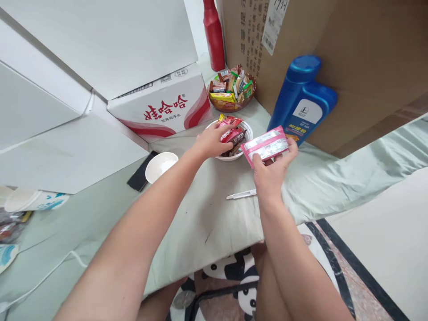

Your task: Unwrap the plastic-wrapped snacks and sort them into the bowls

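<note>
In the white bowl (247,129), left fingers (223,132) grasp a red packet (232,133); right fingers (290,149) pinch a pink packet (266,145).

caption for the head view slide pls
Left hand reaches into a white snack bowl; right hand holds a pink packet.

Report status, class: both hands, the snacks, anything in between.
Left hand grips red packet in white bowl. Right hand holds pink packet beside it. White stick lies on cloth below.
</note>
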`<action>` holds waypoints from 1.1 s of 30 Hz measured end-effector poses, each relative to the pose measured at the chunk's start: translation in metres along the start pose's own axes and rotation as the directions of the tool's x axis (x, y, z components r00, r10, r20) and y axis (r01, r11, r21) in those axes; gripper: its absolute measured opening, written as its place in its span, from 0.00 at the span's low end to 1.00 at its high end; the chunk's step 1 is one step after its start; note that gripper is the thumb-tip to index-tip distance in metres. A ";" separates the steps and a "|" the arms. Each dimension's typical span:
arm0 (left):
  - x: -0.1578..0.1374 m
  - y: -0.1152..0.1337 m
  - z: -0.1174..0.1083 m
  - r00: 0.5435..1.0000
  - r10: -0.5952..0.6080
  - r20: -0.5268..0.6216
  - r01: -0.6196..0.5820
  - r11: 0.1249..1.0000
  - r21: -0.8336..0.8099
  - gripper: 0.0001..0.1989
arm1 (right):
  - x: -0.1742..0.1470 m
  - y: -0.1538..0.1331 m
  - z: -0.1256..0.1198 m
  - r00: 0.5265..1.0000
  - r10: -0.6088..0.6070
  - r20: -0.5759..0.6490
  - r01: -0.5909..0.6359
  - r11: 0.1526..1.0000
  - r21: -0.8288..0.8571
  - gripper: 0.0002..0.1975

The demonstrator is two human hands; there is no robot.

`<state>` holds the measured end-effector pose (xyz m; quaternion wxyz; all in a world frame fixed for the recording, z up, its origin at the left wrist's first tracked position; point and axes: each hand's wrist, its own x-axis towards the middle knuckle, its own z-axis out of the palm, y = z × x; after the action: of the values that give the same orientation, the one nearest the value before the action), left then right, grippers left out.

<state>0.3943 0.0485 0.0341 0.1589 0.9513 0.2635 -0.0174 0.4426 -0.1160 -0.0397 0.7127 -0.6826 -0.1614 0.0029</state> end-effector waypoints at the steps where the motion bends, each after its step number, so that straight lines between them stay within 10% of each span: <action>1: 0.000 0.000 0.000 1.000 -0.004 -0.005 0.004 1.000 -0.005 0.36 | 0.000 0.003 0.001 1.000 -0.018 0.014 0.018 1.000 -0.003 0.40; 13: -0.009 0.004 0.000 0.999 -0.041 0.014 0.040 0.998 0.048 0.31 | 0.003 0.006 0.009 0.941 0.072 0.330 -0.061 0.997 -0.044 0.35; 22: -0.009 0.000 0.001 1.000 -0.019 -0.007 0.019 1.000 0.010 0.27 | -0.001 0.007 0.018 0.950 -0.212 0.228 0.286 0.881 -0.376 0.29; 33: 0.003 0.008 -0.008 0.997 -0.006 -0.080 0.004 1.000 -0.028 0.23 | -0.009 -0.006 0.030 0.959 -0.094 0.266 0.200 0.890 -0.409 0.28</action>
<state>0.4007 0.0466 0.0435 0.1616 0.9482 0.2724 0.0238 0.4255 -0.0889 -0.0352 0.5173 -0.8036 -0.2942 -0.0051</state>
